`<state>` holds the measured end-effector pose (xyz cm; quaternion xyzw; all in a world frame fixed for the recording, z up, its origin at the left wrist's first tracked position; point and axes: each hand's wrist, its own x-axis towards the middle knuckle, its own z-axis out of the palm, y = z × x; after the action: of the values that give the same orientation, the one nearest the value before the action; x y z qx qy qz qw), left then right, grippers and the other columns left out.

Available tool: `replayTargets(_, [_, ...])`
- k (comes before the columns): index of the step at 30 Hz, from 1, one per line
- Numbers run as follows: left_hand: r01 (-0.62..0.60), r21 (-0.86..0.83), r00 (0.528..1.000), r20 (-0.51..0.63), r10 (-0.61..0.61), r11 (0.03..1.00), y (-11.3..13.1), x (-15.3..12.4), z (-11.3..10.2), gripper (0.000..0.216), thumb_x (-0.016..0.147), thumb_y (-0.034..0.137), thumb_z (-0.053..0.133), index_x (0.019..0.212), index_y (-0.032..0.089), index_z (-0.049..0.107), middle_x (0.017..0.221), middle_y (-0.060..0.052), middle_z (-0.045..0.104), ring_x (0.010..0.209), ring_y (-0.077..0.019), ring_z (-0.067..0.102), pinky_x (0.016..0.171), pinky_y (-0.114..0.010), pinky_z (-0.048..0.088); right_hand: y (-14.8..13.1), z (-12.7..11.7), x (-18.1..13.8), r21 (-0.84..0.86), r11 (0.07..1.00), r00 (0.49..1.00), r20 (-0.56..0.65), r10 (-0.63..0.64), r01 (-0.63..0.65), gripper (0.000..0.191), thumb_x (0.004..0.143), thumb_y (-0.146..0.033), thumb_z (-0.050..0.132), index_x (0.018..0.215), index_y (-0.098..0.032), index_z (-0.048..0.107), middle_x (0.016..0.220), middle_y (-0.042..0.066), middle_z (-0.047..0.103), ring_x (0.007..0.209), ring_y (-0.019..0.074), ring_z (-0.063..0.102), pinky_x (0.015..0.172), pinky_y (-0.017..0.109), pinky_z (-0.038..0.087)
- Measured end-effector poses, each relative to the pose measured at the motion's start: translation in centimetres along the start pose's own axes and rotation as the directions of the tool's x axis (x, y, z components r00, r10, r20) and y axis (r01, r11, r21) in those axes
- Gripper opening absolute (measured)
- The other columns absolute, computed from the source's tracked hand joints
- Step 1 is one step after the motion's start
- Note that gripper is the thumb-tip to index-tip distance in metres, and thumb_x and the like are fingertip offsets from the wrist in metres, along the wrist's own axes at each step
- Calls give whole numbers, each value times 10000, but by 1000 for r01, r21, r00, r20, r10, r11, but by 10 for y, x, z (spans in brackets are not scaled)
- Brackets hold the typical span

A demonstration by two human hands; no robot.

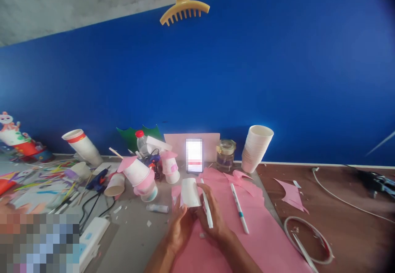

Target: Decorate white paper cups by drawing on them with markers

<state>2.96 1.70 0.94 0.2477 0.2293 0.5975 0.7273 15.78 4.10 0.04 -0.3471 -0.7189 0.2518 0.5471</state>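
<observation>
A white paper cup (pixel 189 192) is held between both hands above a pink paper sheet (pixel 262 244). My left hand (pixel 179 228) is closed around the cup's lower left side. My right hand (pixel 214 215) supports the cup from the right and also has a white marker (pixel 207 207) against its fingers, the pen pointing up and down. Part of each hand's fingers is hidden behind or under the cup. Another white marker (pixel 239 208) with a teal band lies on the pink sheet to the right.
A phone (pixel 194 155) stands against a pink board, beside a glass jar (pixel 225 155). Stacked paper cups (pixel 257 147) lean at the back right. Cup models (pixel 138 174) with pink paper stand left, near a power strip (pixel 92 238). A ring of tape (pixel 308 240) lies right; another person's hand (pixel 8 205) shows at far left.
</observation>
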Motion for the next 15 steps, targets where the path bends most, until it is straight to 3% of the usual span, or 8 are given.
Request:
replayTargets(3, [-18,-26,998,-68,16,1000,2,4,-4,481,770,343,721,1216,227,583,1057,-97,712,1007,-278,653,919,-407,458,6,2,-2,12,1000,1000,26,5,-5,468,863,-210,450,1328,-214,406,1104,96,615,831,208,644,714,342,553])
replayTargets(6, [-12,-43,990,-138,6,999,2,5,-6,375,734,353,758,1059,211,637,977,-86,725,906,-251,681,861,-386,482,14,6,-5,82,988,984,-103,142,-134,355,895,-228,450,1248,-223,485,1090,83,631,777,181,633,712,330,541])
replayTargets(9, [-12,-25,987,-160,8,1000,1,4,-4,322,730,354,762,990,211,637,932,-59,719,858,-218,680,834,-368,492,18,6,-5,284,935,933,-224,280,-212,311,902,-321,503,1196,-231,545,1085,74,643,748,169,611,712,332,524])
replayTargets(11, [-12,11,989,-148,13,1000,0,3,-2,340,733,359,758,1011,212,628,922,-53,712,849,-213,675,812,-363,500,16,4,-2,466,850,889,-240,390,-247,312,904,-381,520,1165,-221,583,1032,75,664,755,173,605,729,343,511])
replayTargets(15, [1,73,986,-164,11,997,-4,0,4,503,723,304,774,1181,241,578,929,-59,701,822,-199,668,799,-357,509,9,-3,5,774,580,808,-161,566,-252,343,905,-465,499,1025,-196,675,734,37,668,743,193,621,832,401,484])
